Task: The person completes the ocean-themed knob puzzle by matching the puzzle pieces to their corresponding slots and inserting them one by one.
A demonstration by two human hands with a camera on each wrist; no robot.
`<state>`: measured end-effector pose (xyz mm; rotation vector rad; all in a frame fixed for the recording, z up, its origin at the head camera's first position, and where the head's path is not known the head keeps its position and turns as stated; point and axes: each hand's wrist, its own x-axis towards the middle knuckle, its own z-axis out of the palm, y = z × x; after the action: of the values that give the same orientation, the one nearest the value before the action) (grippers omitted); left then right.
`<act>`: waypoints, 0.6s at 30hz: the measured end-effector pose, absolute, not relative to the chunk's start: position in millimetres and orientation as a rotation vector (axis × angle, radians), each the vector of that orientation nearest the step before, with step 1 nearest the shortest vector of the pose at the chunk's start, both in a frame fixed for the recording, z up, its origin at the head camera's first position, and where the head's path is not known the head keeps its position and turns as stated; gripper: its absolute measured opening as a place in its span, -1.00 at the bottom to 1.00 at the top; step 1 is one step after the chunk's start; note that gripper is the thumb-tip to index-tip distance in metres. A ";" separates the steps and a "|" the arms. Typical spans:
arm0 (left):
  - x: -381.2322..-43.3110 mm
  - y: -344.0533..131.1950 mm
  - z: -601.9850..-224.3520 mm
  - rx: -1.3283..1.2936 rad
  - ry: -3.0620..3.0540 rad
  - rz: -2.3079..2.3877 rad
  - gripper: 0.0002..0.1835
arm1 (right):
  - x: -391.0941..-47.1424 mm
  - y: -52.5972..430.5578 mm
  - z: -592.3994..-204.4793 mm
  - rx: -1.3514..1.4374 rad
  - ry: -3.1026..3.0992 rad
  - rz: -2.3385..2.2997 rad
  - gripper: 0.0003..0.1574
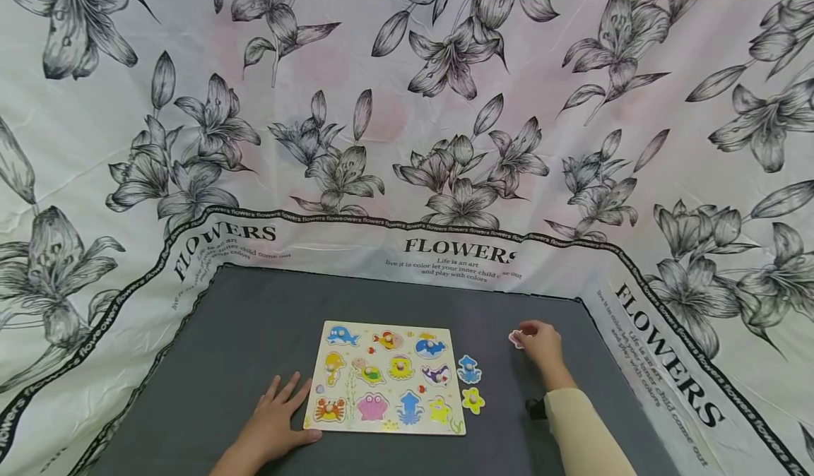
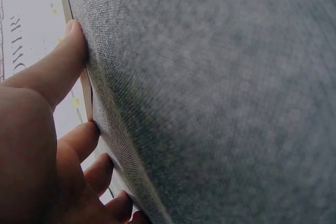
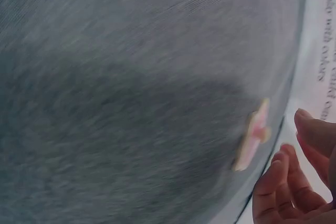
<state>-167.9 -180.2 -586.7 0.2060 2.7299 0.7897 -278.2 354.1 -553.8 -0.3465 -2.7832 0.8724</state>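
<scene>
A wooden sea-animal puzzle board (image 1: 386,429) lies on the grey cloth. My left hand (image 1: 273,416) rests at its left side with fingers spread, the thumb by the lower left corner; in the left wrist view the thumb and fingertips (image 2: 90,128) lie along the board's edge. Right of the board, my right hand (image 1: 540,342) is near a pink puzzle piece (image 1: 516,340). From the right wrist, that pink piece (image 3: 252,140) with its small knob shows a gap to the loosely bent fingers of the right hand (image 3: 299,177).
Beside the board's right edge lie a blue squid piece (image 1: 469,369) and a yellow star piece (image 1: 473,400). Several knobbed animal pieces, such as a crab (image 1: 330,410), sit in the board. White flower-printed cloth (image 1: 356,250) rises around the grey surface (image 1: 267,320).
</scene>
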 end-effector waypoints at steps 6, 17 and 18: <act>-166.7 -179.6 -582.9 0.194 2.720 0.789 0.13 | -278.0 363.7 -566.8 -0.412 -2.849 0.845 -0.58; -165.0 -178.4 -580.6 0.175 2.719 0.781 0.12 | -282.8 365.4 -571.9 -0.362 -2.852 0.793 -0.64; -165.1 -178.2 -580.8 0.176 2.719 0.778 0.12 | -283.2 365.0 -572.1 -0.365 -2.853 0.792 -0.65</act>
<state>-165.1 -178.2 -580.8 0.1758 2.7187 0.7778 -283.2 365.0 -572.1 -0.3652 -2.8534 0.7919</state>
